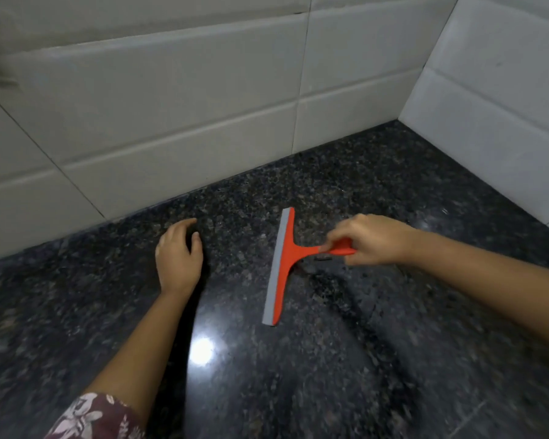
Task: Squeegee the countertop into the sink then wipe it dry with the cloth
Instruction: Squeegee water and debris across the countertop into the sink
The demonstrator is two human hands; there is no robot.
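Note:
An orange squeegee [284,261] with a grey rubber blade lies with its blade on the dark speckled granite countertop [346,359], the blade facing left. My right hand [370,239] grips its orange handle from the right. My left hand [179,255] rests on the countertop to the left of the squeegee, fingers loosely bent, holding nothing. No sink and no cloth are in view.
White tiled walls [171,106] meet the countertop at the back and on the right [495,122], forming a corner at the upper right. A bright light reflection [202,350] shines on the counter near the front. A floral sleeve [92,419] shows at the bottom left.

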